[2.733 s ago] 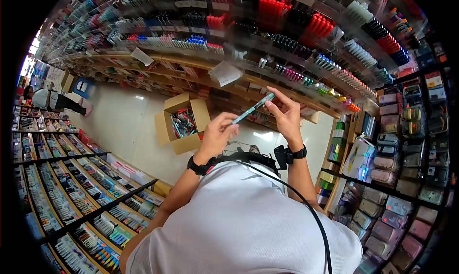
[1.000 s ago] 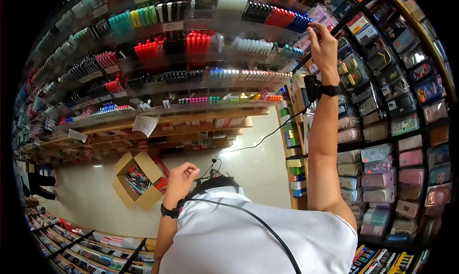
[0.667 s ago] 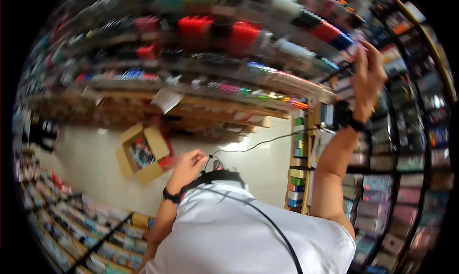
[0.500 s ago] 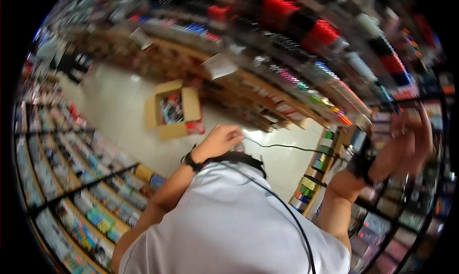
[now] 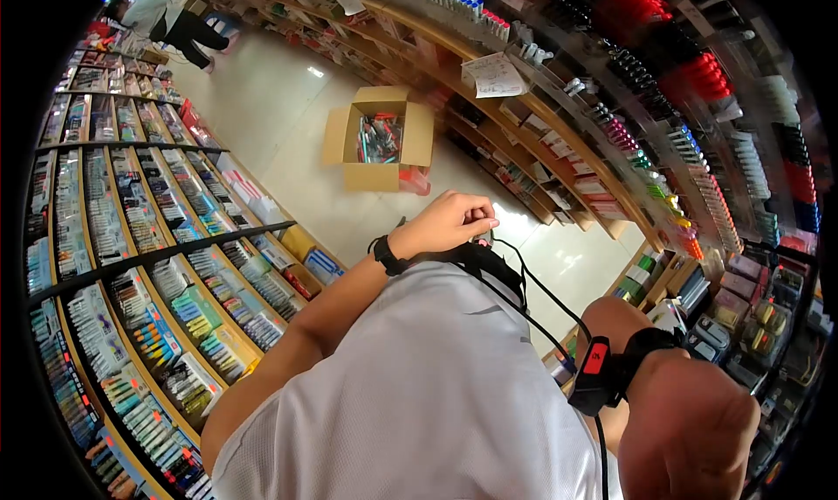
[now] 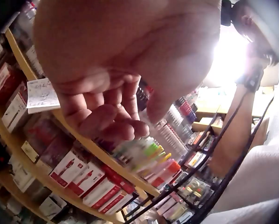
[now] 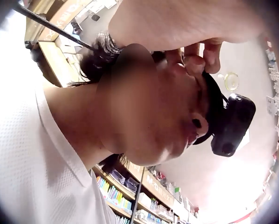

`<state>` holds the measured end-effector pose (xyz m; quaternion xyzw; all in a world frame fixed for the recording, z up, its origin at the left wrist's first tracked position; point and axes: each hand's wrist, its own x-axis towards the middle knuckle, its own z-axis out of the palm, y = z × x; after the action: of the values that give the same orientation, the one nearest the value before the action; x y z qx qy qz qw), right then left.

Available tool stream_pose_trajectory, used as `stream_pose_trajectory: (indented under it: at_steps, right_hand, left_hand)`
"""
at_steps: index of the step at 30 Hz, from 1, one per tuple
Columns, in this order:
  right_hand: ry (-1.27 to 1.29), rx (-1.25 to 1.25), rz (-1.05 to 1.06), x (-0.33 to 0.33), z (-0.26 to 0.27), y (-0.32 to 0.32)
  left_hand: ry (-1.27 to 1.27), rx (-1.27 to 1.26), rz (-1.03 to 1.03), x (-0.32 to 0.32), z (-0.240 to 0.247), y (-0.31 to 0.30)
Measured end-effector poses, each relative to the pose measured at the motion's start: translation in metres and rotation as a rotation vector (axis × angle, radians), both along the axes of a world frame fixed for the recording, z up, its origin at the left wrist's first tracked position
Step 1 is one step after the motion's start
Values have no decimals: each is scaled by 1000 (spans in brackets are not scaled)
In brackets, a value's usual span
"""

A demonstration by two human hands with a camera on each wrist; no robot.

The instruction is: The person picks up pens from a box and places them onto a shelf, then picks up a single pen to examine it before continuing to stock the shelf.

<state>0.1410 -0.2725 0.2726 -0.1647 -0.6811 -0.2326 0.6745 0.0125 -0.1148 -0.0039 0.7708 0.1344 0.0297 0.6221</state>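
Observation:
My left hand hangs in front of the white shirt, its fingers loosely curled around nothing. The left wrist view shows the same hand from the palm side, the fingers bent and empty. Large and close to the head camera, my right hand is raised at the lower right, its fingers hidden there. In the right wrist view the right hand is up at the head, bent fingers touching the face beside the black head-worn camera. No object shows in it.
An open cardboard box of pens stands on the floor. Pen trays fill the left, pen racks the upper right, pouches the right. A black cable runs by the right arm. Another person stands far off.
The right hand has come back from the racks to my head. Both hands held a patterned pen in the earliest frame; it is in neither now. The head view has swung left.

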Motion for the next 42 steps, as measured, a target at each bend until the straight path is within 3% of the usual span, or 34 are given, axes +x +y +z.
stream_pose_trajectory:
  at_steps: [5,9,33,42]
  right_hand:
    - [23,203,-19,-5,1,5]
    - [87,54,-13,-3,2,8]
    - [23,-25,99,-15,8,23]
    - [-4,-29,69,-40,13,35]
  left_hand:
    - [4,17,13,-2,2,-1]
    - [54,-26,-2,-4,4,3]
    - [-29,22,101,-22,2,10]
    - [30,-74,71,-35,3,16]
